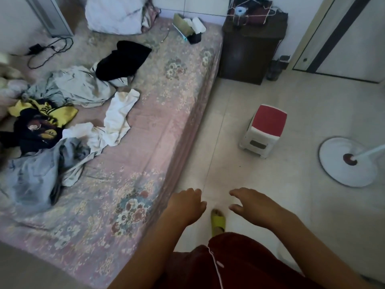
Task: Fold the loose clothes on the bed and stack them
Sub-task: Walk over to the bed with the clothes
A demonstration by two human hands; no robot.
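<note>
Loose clothes lie crumpled on the left half of the bed, which has a pink floral sheet. Among them are a black garment, a pale grey-green one, a white one, a yellow and black printed one and grey-blue jeans. None is folded. My left hand hovers over the bed's near right edge, fingers loosely curled, holding nothing. My right hand hangs over the floor beside it, fingers apart and empty. Both hands are well clear of the clothes.
A dark nightstand stands at the bed's far right corner. A red and white stool and a white fan base sit on the tiled floor. White bedding, a box of items and a cable lie at the bed's head.
</note>
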